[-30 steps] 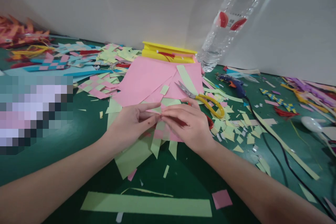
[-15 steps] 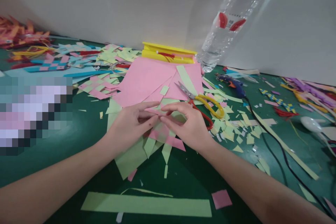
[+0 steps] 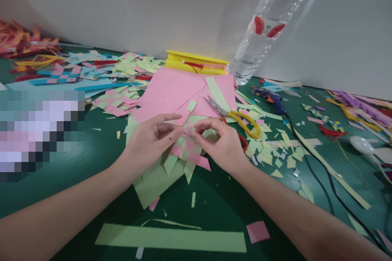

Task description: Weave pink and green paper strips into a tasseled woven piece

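Observation:
A woven paper piece [image 3: 190, 150] of pink and light green strips is held up between my hands, its strip ends hanging loose and pointed. My left hand [image 3: 154, 134] pinches its upper left part between thumb and fingers, the index finger stretched out above. On the other side, my right hand [image 3: 219, 140] has thumb and fingertips pressed together at the piece's upper right edge. A small dark dot shows on the pink between the fingertips. Under the hands lies a light green sheet [image 3: 147, 189]. Beside my right hand rest the scissors [image 3: 245, 122] with yellow and red handles.
Pink sheets [image 3: 174, 89] lie behind the hands, before a yellow folded paper [image 3: 196, 63]. A plastic bottle [image 3: 257, 45] leans on the wall. A glue gun [image 3: 271, 98] trails its cord at right. Paper scraps [image 3: 275, 147] litter the table; a green strip [image 3: 171, 238] lies in front.
The woven piece has turned and lifted slightly, its lower ends shifting left and up. My fingertips have moved a little apart, baring more of its top.

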Demonstrator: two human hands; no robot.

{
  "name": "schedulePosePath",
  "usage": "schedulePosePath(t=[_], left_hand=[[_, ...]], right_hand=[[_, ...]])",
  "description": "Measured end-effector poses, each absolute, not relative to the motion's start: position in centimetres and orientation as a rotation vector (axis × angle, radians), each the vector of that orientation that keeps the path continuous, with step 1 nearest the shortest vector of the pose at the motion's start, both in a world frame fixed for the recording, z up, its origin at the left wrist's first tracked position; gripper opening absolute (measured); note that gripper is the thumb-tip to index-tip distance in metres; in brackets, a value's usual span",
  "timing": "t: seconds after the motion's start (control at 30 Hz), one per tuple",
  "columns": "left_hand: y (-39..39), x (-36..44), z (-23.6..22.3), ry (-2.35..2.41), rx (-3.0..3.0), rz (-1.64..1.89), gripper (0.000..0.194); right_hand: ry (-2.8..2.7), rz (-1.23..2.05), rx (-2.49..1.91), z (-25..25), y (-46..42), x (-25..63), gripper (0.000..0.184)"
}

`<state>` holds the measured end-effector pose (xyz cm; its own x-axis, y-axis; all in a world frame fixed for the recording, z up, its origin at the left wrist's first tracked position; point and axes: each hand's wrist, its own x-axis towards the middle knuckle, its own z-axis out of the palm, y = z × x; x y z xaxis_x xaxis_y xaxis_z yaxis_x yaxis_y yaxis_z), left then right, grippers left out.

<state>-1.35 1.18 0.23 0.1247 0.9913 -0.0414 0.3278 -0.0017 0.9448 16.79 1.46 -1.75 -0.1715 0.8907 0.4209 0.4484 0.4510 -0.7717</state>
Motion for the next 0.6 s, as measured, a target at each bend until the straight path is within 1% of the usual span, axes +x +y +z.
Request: schedulePosePath(t=[0.13, 0.33, 0.6], left_hand=[[1.3, -1.4, 0.3, 1.346, 1.413, 0.952, 0.055], [1.3, -1.5, 0.4, 1.315, 1.423, 0.955, 0.041], [1.5, -2.1, 0.3, 1.302, 1.426, 0.956, 0.044]], right_hand=[[-1.804, 0.555, -1.115, -1.7, 1.4, 16.8, 0.008], [-1.839, 0.502, -1.118, -1.3, 1.2, 16.8, 0.007], [-1.783, 0.366, -1.158, -0.7, 1.5, 17.0, 0.004]])
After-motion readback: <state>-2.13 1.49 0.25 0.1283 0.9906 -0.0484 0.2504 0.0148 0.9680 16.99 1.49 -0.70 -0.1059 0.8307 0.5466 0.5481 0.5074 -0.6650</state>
